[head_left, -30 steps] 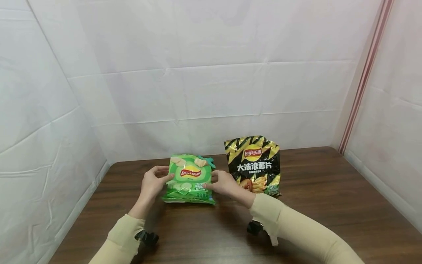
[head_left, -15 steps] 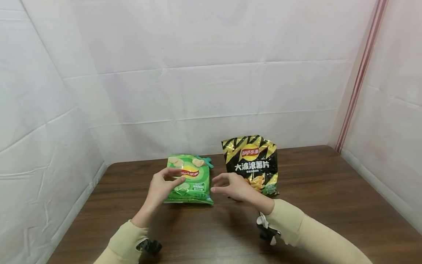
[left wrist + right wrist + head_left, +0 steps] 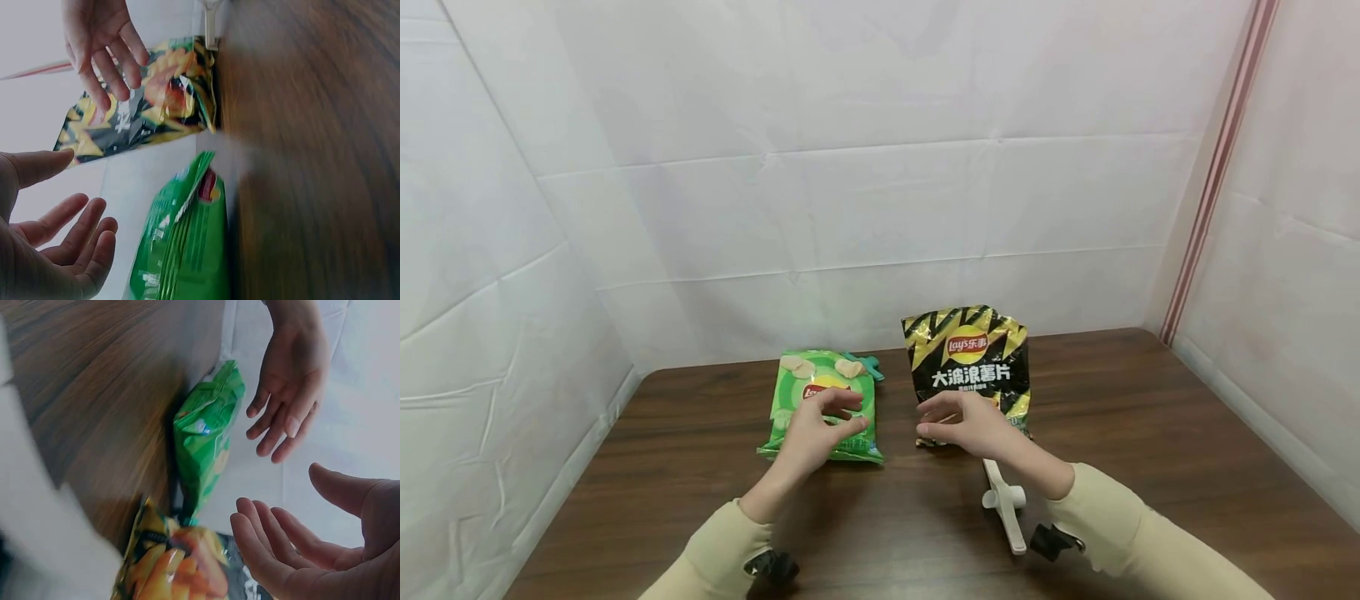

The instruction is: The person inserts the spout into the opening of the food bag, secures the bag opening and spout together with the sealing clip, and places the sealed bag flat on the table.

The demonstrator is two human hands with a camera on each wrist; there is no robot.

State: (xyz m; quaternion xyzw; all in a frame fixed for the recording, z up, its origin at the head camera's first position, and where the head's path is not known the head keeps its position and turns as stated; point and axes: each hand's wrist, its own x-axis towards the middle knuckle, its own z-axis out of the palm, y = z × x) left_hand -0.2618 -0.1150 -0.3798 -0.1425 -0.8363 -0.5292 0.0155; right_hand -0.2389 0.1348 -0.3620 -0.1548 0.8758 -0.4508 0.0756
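Note:
A green bag of potato chips (image 3: 827, 367) is tilted back at the left of the two bags. To its right stands a black and yellow bag of chips (image 3: 968, 346), leaning back slightly. My left hand (image 3: 812, 433), fingers relaxed and thumb apart, hovers in front of the green bag; the left wrist view shows space between the hand and the bag (image 3: 187, 240). My right hand (image 3: 976, 425) hovers before the black bag's lower part, partly covering it in the head view. In the right wrist view its fingers (image 3: 287, 534) are loosely bent around nothing.
A white cross-shaped piece (image 3: 1004, 500) lies on the brown wooden table (image 3: 1120, 400) below my right forearm. Behind the green bag's upper right corner a teal piece (image 3: 872, 367) shows. White cloth (image 3: 880, 208) hangs behind and at both sides.
Both hands have let go of the green bag's sides and moved right. The green bag stays where it was. The white cross-shaped piece has come into fuller view from behind the right sleeve.

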